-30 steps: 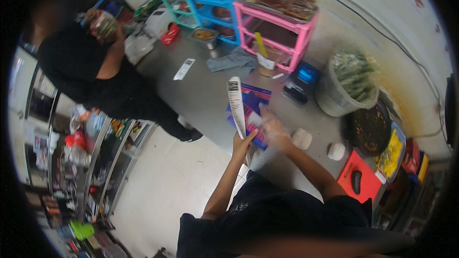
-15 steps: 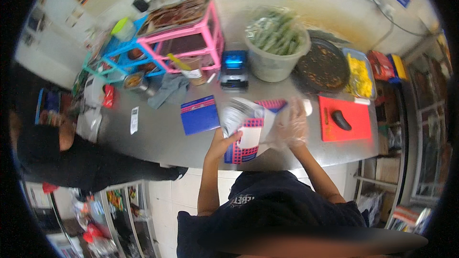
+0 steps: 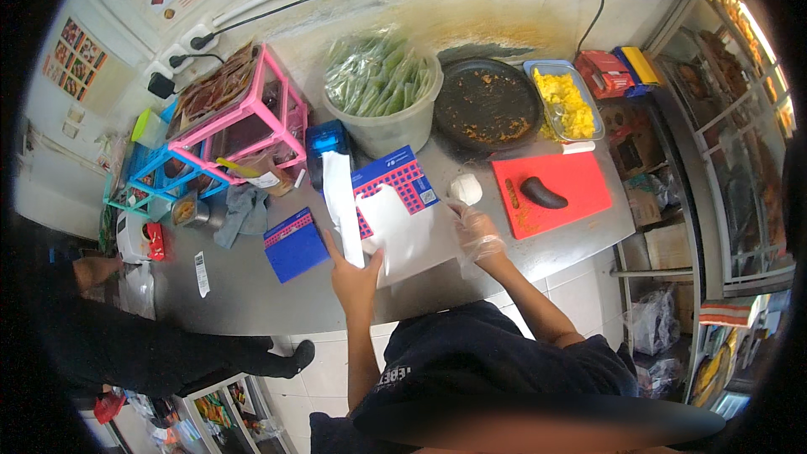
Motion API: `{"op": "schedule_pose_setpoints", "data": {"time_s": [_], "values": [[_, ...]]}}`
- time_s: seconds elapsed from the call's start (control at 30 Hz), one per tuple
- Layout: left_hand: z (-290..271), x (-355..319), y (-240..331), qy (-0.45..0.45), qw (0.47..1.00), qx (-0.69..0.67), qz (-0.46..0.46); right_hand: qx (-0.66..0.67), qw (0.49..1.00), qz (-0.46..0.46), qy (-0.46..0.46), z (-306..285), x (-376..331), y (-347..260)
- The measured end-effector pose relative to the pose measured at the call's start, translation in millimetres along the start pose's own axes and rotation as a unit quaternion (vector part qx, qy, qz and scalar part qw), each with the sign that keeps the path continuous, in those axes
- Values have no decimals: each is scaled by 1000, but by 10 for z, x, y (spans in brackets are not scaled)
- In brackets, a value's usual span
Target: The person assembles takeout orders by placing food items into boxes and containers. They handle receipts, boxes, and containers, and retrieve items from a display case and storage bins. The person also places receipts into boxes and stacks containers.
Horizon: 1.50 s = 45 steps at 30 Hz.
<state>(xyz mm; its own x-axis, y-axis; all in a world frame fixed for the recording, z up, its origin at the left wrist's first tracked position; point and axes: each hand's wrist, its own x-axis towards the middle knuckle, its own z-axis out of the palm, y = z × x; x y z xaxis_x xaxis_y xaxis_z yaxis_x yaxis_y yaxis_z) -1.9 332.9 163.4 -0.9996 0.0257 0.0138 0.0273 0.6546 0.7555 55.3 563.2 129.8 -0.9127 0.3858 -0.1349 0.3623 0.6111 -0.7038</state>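
Observation:
A pale grey sheet of wrapping paper [image 3: 403, 235] lies on the steel counter [image 3: 252, 294], partly over a blue box with a red grid [image 3: 395, 176]. My left hand [image 3: 355, 276] pinches the sheet's left part, where a long strip of it [image 3: 340, 202] stands folded upward. My right hand [image 3: 477, 229], in a clear plastic glove, holds the sheet's right edge. A small white lump [image 3: 465, 189] sits just beyond my right hand.
A red cutting board [image 3: 572, 193] with a dark piece on it lies to the right. Behind are a dark pan [image 3: 487, 105], a tub of yellow food [image 3: 567, 101], a bucket of greens [image 3: 382, 88] and pink and blue racks [image 3: 244, 130]. A second blue box [image 3: 294, 245] is on the left. Another person [image 3: 101, 345] stands at the left.
The sheet, held up in front of me earlier, has come down flat onto the counter over the blue box. My view has swung to face the counter squarely.

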Motion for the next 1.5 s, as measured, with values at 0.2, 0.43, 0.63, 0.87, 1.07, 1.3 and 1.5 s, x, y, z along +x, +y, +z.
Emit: {"op": "schedule_pose_setpoints", "data": {"time_s": [0.2,0.43,0.63,0.87,1.07,1.3,1.5], "values": [[188,-229,-501,-246,967,57,-29,-101,971,-149,-159,-700,428,550],[270,-688,-462,-292,951,-83,-59,-193,939,200,203,-2016,2141,2333],[408,-571,-269,-328,934,-64,-128,-249,926,234,161,-2061,2538,2691],[599,-403,-62,-308,935,-91,-152,-285,925,241,67,-2196,2588,2626],[563,-274,39,-340,912,-120,-196,-275,945,93,151,-2669,2236,2954],[598,-229,3,-386,885,-138,-222,-223,927,279,117,-2856,2035,2841],[565,-256,-114,-391,888,-93,-221,-130,923,343,111,-2583,2117,2707]]}}
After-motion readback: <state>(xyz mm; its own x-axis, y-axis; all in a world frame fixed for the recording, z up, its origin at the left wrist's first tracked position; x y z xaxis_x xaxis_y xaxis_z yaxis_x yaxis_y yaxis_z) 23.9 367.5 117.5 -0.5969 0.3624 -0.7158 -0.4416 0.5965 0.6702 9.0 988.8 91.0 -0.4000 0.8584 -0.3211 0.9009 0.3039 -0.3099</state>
